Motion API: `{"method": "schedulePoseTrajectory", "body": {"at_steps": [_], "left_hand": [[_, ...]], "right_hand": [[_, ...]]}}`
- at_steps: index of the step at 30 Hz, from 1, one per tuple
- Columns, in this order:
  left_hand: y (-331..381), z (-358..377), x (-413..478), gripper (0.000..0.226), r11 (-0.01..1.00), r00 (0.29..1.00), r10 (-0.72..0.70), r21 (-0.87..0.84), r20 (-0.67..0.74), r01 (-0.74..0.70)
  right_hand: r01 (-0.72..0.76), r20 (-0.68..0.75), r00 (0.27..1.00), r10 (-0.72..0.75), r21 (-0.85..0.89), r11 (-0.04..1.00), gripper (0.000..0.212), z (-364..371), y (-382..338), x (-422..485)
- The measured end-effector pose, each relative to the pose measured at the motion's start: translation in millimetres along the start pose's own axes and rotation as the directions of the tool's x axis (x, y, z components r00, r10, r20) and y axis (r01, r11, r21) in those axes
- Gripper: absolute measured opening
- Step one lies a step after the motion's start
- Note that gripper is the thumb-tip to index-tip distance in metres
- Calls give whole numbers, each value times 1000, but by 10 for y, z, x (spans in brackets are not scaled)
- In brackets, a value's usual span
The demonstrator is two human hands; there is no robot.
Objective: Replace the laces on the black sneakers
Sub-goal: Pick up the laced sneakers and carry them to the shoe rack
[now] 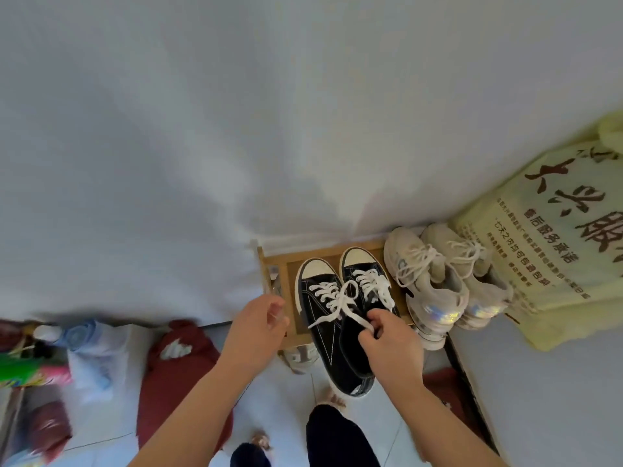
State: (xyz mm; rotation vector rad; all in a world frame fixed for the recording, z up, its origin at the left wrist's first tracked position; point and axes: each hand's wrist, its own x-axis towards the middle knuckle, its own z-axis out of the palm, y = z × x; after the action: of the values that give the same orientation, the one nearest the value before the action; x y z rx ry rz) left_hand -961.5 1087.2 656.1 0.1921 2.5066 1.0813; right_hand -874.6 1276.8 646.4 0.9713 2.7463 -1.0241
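Hands reach over a pair of black sneakers [340, 308] standing side by side on a wooden shoe rack [290, 267] against a white wall. The right hand [391, 345] pinches a white lace [340, 306] on the left-side sneaker; the left hand [259, 321] hovers just left, loosely curled, holding nothing visible. Beige trainers [441, 281] sit to the right.

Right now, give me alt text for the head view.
The right hand pinches a white lace on the black sneakers atop a wooden shoe rack; the left hand hovers open beside them. Beige sneakers sit to their right.
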Motion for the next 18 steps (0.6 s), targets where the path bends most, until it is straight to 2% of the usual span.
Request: {"method": "schedulePoseTrajectory", "body": {"at_steps": [6,13,18], "left_hand": [[133,149,214,18,997,997,-79,22,-25,79],[101,139,215,21,987,984,-162,3,-68,163],[124,92,170,21,984,979,-178,-6,-102,178]], "right_hand": [[36,77,996,-38,23,999,11,152,23,478],[-29,133,991,10,141,990,17,440,29,502],[-15,258,966,-6,79,997,18,426,60,537]]}}
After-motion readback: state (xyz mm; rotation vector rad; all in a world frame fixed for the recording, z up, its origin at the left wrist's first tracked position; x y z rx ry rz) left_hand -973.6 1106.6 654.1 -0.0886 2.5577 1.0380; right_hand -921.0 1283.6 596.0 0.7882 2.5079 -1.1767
